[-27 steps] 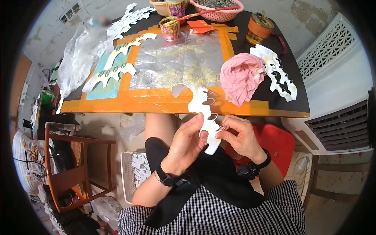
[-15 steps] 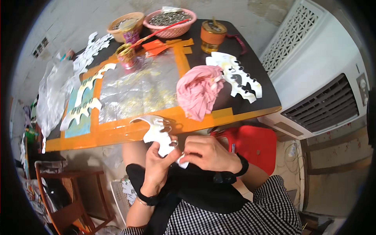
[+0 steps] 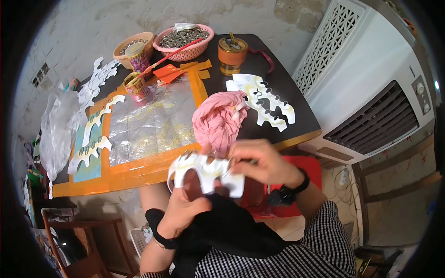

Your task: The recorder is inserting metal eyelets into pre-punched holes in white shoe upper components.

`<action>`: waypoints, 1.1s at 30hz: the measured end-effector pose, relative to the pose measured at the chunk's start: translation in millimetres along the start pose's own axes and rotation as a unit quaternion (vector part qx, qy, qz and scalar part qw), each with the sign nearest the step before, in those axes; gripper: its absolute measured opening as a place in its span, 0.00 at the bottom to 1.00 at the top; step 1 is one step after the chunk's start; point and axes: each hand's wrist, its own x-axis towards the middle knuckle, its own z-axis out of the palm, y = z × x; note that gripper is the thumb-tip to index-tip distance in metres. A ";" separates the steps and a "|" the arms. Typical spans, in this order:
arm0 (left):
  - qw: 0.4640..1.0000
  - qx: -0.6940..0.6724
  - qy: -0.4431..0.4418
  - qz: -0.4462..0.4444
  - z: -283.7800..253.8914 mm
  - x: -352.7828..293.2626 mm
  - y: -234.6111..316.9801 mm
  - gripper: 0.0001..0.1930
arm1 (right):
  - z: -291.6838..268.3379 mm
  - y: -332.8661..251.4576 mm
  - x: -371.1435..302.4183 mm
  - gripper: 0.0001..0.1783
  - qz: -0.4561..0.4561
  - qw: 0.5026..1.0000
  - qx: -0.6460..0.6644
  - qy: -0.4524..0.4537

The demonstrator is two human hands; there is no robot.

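My left hand (image 3: pixel 187 211) is closed on a curved white cut-out strip (image 3: pixel 238 184) with deep rounded notches, yellowish smears and small metal rings along its upper edge. The strip is held up just off the table's front edge, above my lap. My right hand (image 3: pixel 264 160) has its fingers pinched at the strip's right part, by the upper edge. Motion blur hides whether a ring is between those fingers. Close beyond lies a crumpled pink cloth (image 3: pixel 218 118). Similar ringed strips (image 3: pixel 263 99) lie to its right, and another ringed strip (image 3: pixel 95 150) lies at the table's left.
The dark table (image 3: pixel 303 118) has orange tape and a smeared plastic sheet (image 3: pixel 153 120). Farther back are an open tin (image 3: pixel 135 88) with a red stick across it, a pink basket of metal pieces (image 3: pixel 187 54) and an orange-banded jar (image 3: pixel 232 60). A white air cooler (image 3: pixel 315 143) stands right, beside a red stool (image 3: pixel 303 173).
Both hands have raised the strip and turned it from slanting downward to lying roughly level, its notches now facing me. The right hand has moved up and right. The view has shifted slightly.
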 end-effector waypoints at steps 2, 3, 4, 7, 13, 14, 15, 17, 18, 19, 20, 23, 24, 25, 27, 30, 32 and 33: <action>0.994 0.084 -0.066 0.010 -6.9 19.5 6.6 0.47 | -28.2 -14.0 9.7 0.08 0.030 0.998 -0.041 0.032; 0.996 0.061 -0.065 0.005 -4.5 30.3 16.0 0.44 | -40.8 -17.2 14.8 0.08 0.086 0.992 -0.071 0.054; 0.997 0.039 -0.062 0.002 -0.9 36.4 25.2 0.42 | -52.5 -19.2 18.2 0.09 0.139 0.982 -0.101 0.073; 0.992 0.083 -0.093 -0.019 -19.1 25.6 21.4 0.35 | -80.9 18.8 21.4 0.10 0.150 0.976 -0.047 0.153; 0.943 0.275 -0.183 0.046 -51.0 -14.3 14.1 0.29 | -155.0 101.1 -37.6 0.19 0.230 0.919 -0.296 0.123; 0.946 0.280 -0.157 0.048 -58.7 -30.4 26.3 0.29 | -148.2 94.8 -39.1 0.19 0.248 0.890 -0.358 0.135; 0.947 0.288 -0.142 0.023 -67.8 -45.8 41.1 0.28 | -141.1 95.7 -39.1 0.19 0.220 0.868 -0.413 0.165; 0.940 0.334 -0.060 0.021 -86.6 -75.8 74.7 0.24 | -137.5 97.4 -30.2 0.17 0.212 0.862 -0.428 0.171; 0.937 0.345 0.052 -0.029 -93.7 -90.4 96.0 0.21 | -140.9 101.9 -29.8 0.15 0.212 0.862 -0.430 0.166; 0.942 0.308 0.133 0.024 -114.7 -98.0 105.2 0.21 | -141.2 102.5 -30.4 0.15 0.208 0.861 -0.433 0.168; 0.895 0.387 0.214 0.057 -141.7 -102.4 118.5 0.21 | -140.0 101.2 -31.1 0.12 0.153 0.861 -0.460 0.150; 0.637 0.624 0.428 0.147 -213.6 -126.9 161.6 0.21 | -135.2 95.4 -18.4 0.11 0.149 0.853 -0.493 0.091; 0.532 0.687 0.469 0.160 -237.0 -132.3 171.8 0.21 | -134.2 91.9 -15.3 0.13 0.210 0.833 -0.508 0.059; 0.530 0.685 0.473 0.162 -257.1 -137.1 179.9 0.21 | -130.5 89.2 -9.4 0.16 0.226 0.797 -0.554 0.083; 0.459 0.722 0.511 0.080 -291.5 -139.1 192.9 0.23 | -118.0 73.7 16.7 0.16 0.174 0.787 -0.582 0.108; 0.634 0.594 0.495 -0.036 -306.6 -115.7 219.3 0.23 | -51.0 3.9 92.5 0.11 0.110 0.862 -0.487 0.090; 0.668 0.576 0.470 -0.018 -319.7 -109.1 222.4 0.22 | 6.8 -8.9 147.4 0.07 0.090 0.956 -0.276 0.042; 0.692 0.562 0.452 -0.020 -327.8 -108.6 221.8 0.21 | 32.6 -9.3 174.4 0.08 0.109 0.962 -0.251 -0.015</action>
